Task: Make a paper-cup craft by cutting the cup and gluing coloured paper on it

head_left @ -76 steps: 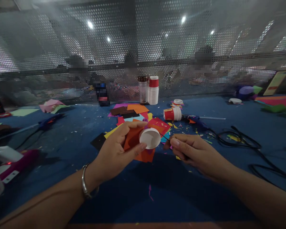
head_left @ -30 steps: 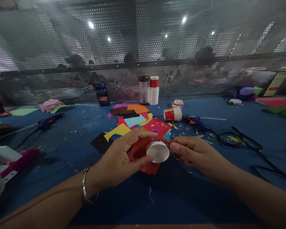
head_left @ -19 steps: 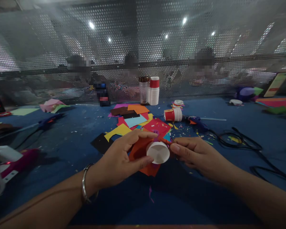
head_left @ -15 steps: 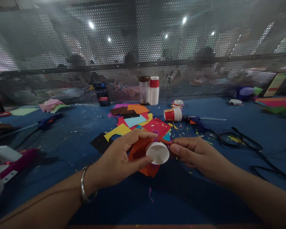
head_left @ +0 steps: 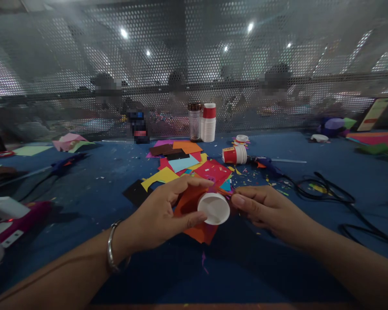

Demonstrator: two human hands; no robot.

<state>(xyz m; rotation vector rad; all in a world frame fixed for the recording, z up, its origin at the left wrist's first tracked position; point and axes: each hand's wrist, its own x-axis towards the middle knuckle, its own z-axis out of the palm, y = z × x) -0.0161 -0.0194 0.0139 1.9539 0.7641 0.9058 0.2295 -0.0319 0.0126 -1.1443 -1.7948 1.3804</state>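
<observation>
The left hand [head_left: 163,211] has its grip clamped on a white cup [head_left: 214,209], which is tilted over the worktop [head_left: 168,275] with its mouth towards the person. Orange paper [head_left: 204,233] shows behind and below it. The right hand [head_left: 263,206] has its grip closed, thumb to finger, on what seems to be a thin orange strip [head_left: 224,192] near the cup's rim. Farther back, coloured sheets [head_left: 183,163] overlap, and red cups [head_left: 232,155] lie sideways by a glue gun [head_left: 267,166].
</observation>
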